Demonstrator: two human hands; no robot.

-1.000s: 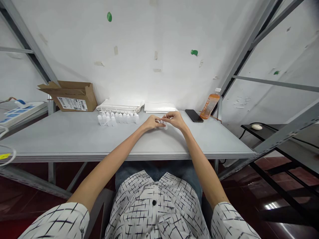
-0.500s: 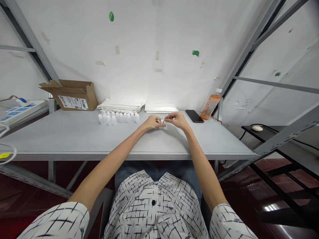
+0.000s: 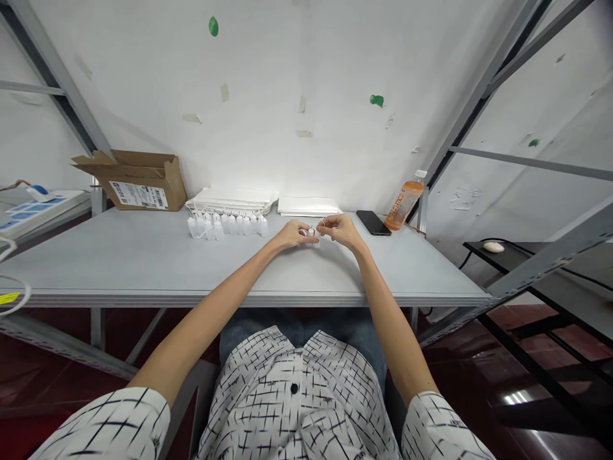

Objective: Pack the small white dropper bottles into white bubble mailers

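At the middle of the table, my left hand point(image 3: 293, 235) is closed round a small white bottle-shaped piece point(image 3: 311, 233) with a thin dark tip. Close beside it, my right hand point(image 3: 338, 230) pinches at the top of a second such piece; the fingers hide exactly what they grip. Both pieces stand upright near the tabletop, partly covered by my fingers. To the left, several similar white pieces point(image 3: 232, 225) with thin dark tips stand grouped in rows on the grey table point(image 3: 143, 262).
White flat stacks point(image 3: 309, 206) lie along the wall. An opened cardboard box point(image 3: 138, 185) stands at the back left. On the right are a black phone point(image 3: 373, 223) and an orange drink bottle point(image 3: 405, 204) leaning by the metal frame post point(image 3: 423, 211).
My hands stay in nearly the same place, with only a slight shift of the right fingers about the white pieces. The view tilts a little.
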